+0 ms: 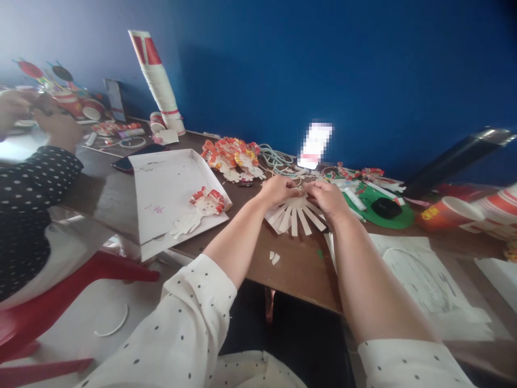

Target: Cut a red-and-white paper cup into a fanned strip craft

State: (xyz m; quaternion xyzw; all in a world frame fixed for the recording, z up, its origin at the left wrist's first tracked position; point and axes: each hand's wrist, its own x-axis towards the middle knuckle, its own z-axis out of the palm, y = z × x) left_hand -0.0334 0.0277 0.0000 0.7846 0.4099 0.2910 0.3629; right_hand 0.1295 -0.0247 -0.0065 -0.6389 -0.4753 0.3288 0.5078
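White paper is spreading in a fan of cut strips from the piece on the brown table, between the person's two hands. In the head view, the left hand is pinching the far part of this piece from the left, thumb and fingers together on it, while the right hand is pinching it from the right, its fingertips just beside the left ones. The strips are pointing toward the near side, and two small scraps are lying nearer still.

Farther off, a lit phone is standing before the blue wall. Left of it, a pile of red-and-white paper figures is resting on the table. Nearer and farther left, a white tray is holding one similar cutout. At the far left, a tall stack of paper cups is leaning, and a co-worker's blurred hands are showing above a dark dotted sleeve. On the right, a green disc is bearing a black object, and a red paper cup is lying beside it.
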